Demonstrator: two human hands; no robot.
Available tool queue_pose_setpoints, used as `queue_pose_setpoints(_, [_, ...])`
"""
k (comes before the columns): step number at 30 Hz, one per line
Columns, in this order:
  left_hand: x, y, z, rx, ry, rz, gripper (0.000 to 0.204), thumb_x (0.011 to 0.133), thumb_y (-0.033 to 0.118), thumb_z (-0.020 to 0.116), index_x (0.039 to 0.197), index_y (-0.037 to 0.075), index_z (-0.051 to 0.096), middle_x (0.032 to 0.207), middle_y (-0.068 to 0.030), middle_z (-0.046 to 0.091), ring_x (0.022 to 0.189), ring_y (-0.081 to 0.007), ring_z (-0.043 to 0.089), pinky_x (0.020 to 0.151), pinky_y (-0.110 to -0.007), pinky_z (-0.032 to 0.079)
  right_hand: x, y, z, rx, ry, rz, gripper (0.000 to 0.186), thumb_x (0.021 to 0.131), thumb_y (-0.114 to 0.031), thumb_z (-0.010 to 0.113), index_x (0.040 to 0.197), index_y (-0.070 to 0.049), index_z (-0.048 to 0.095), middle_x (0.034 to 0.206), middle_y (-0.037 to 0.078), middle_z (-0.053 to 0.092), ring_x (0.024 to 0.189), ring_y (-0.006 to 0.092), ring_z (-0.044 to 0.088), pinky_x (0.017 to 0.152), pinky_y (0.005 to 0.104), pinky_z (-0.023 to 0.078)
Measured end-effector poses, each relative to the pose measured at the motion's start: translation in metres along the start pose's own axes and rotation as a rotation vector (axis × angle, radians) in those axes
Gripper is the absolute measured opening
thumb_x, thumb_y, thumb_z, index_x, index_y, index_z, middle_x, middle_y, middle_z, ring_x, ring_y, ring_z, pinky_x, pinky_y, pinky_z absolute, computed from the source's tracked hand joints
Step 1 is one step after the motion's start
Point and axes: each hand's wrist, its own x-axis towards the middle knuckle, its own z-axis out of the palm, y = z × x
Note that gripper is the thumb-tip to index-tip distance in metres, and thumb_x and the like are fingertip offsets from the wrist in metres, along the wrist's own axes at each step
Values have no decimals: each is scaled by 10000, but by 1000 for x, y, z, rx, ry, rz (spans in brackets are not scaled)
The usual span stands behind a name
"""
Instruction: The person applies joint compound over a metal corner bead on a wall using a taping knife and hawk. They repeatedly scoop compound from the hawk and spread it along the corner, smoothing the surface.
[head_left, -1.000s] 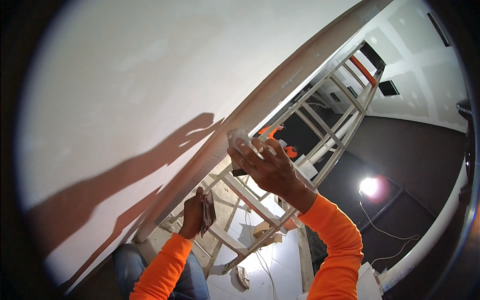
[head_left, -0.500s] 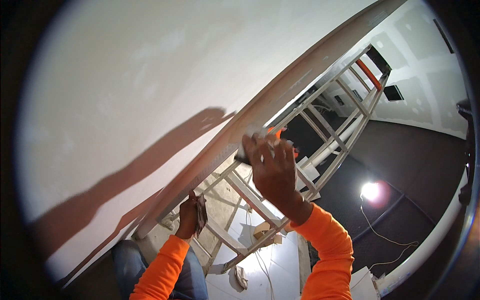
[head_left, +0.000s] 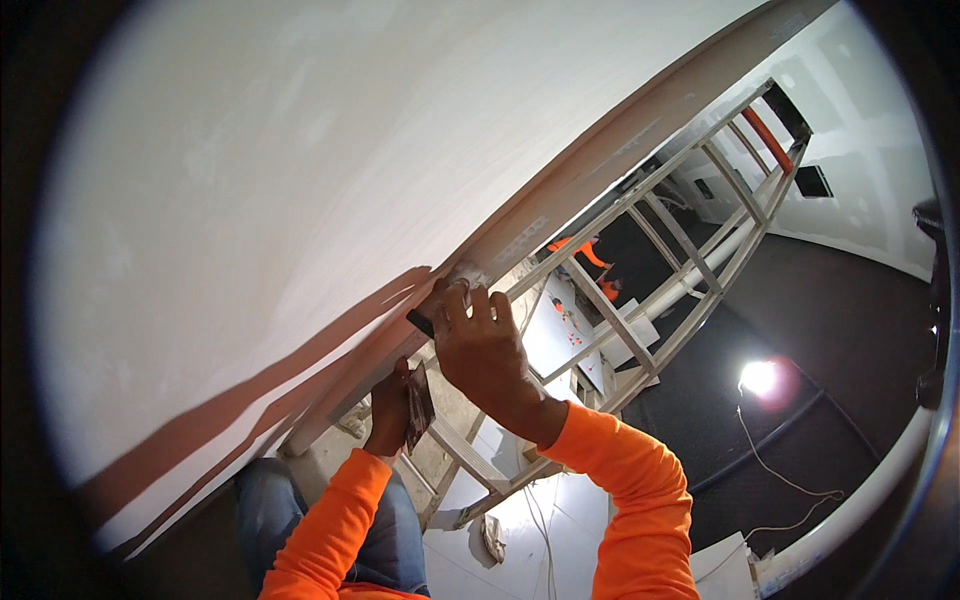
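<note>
My right hand point(head_left: 485, 345) is closed round a dark flat scraper point(head_left: 421, 323), most of it hidden by the fingers. It is against the lower edge of the white wall point(head_left: 260, 180), at a grey-brown strip with pale patches point(head_left: 520, 238). Lower and to the left, my left hand point(head_left: 388, 408) grips a flat dark plate point(head_left: 420, 405) streaked with whitish smears, held on edge. Both forearms wear orange sleeves.
A ladder-like metal frame point(head_left: 685, 235) slants away to the right below my hands. A bright lamp point(head_left: 758, 378) with a cable sits on the dark floor point(head_left: 830, 310). Far below, a person in orange point(head_left: 580, 250) is near white panels. A crumpled cloth point(head_left: 492, 538) lies underneath.
My right hand has moved left and down with the scraper, along the wall's edge toward my left hand. The left hand and its plate have shifted slightly right and up in view.
</note>
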Motion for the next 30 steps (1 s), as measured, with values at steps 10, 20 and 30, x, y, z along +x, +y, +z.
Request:
queue_pose_setpoints(10, [12,-28,-20,429,-129,169,330,1147,281,476,1109,8,658,1028,-61,658,906,-125,606,764,-322,513,-35,-26,-12,170,-191,-178,480,944,-213,647,1366,17,654,1284,182,642,1184,325,608,1033,506,497])
queue_pose_setpoints(20, [4,-6,-25,204,-50,-204,557,1135,511,469,741,129,567,654,37,503,568,-98,483,519,-315,401,10,61,-23,-181,43,59,361,945,-165,645,1266,-11,706,1283,162,630,1158,281,607,949,463,484])
queue_pose_setpoints(30, [-11,-20,-46,302,0,-234,517,1152,467,437,924,30,592,672,-32,579,565,-172,535,539,-349,434,-10,-7,17,-13,9,27,334,906,-210,650,1147,7,734,1234,182,662,1155,311,627,1002,455,505])
